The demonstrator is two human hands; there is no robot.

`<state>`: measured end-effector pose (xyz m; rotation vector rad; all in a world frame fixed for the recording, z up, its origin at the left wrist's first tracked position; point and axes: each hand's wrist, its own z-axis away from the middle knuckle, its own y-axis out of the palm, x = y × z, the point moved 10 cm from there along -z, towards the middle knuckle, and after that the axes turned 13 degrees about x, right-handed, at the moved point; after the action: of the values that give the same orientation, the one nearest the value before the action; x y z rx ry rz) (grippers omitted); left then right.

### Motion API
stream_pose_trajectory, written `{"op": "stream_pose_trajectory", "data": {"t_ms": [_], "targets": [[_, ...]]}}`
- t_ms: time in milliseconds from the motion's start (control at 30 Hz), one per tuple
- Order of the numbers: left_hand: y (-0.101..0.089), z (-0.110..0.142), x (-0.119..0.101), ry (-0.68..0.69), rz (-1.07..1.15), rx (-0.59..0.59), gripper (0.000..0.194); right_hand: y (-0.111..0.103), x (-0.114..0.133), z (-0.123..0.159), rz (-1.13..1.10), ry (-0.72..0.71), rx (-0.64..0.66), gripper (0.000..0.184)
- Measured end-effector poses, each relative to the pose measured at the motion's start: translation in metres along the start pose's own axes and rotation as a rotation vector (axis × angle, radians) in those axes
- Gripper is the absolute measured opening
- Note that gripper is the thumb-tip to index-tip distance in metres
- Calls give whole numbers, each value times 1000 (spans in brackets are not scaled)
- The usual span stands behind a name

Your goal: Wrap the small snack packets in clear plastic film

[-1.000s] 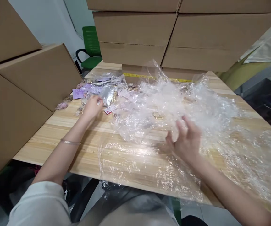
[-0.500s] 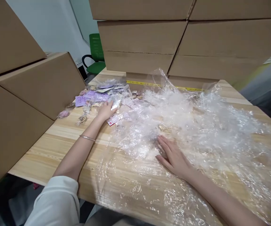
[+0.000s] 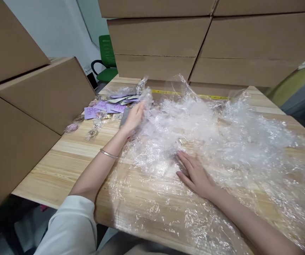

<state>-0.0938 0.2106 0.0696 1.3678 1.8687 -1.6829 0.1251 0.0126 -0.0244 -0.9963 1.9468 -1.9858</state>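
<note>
A large crumpled heap of clear plastic film spreads over the wooden table. My right hand lies flat on its near part, fingers stretched out. Farther left, my left hand pinches a bunched piece of the clear film, which rises above the fingertips. Partly hidden behind that hand is a grey pouch. Just to its left are purple packets, some overlapping in a pile. Small clear-wrapped items lie nearer me, among them a brownish one and a pink one.
Cardboard boxes are stacked at the back of the table, and more boxes stand along its left side. A yellow printed strip runs at the foot of the back stack. Behind is a green chair.
My left hand has moved right and away from me, drawing up some clear film and uncovering more purple packets. My right hand has come down from above the film and now rests on it.
</note>
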Motion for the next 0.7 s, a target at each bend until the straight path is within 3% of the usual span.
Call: {"op": "stream_pose_trajectory", "data": {"t_ms": [100,133,167,200,267,333,367,400,500,600,700], "targets": [[61,-2,-24,120,-39,406,42,3,-1,0,5,-15,3,68],[71,0,-29,144,-73,477,39,3,-1,0,7,-19,0,68],[71,1,-31,161,-101,471,35,3,-1,0,6,-21,-4,68],[59,-1,-29,161,-125,386,32,2,-1,0,5,-21,-10,68],[11,-6,-13,91,-186,69,28,1,0,0,2,-23,-20,69],[-44,-4,22,-112,-314,-224,27,0,1,0,2,-23,-25,69],[-65,-4,42,-240,-422,-276,28,0,1,0,4,-24,-28,69],[-81,-5,63,-358,-536,-264,29,-1,1,1,5,-25,-33,69],[-112,-11,106,-437,-612,-211,48,-4,3,1,8,-30,-45,69],[-115,-22,133,-451,-673,-84,64,-5,4,0,7,-40,-48,68],[-111,-38,146,-466,-740,-13,68,-7,5,-1,5,-41,-54,69]]}}
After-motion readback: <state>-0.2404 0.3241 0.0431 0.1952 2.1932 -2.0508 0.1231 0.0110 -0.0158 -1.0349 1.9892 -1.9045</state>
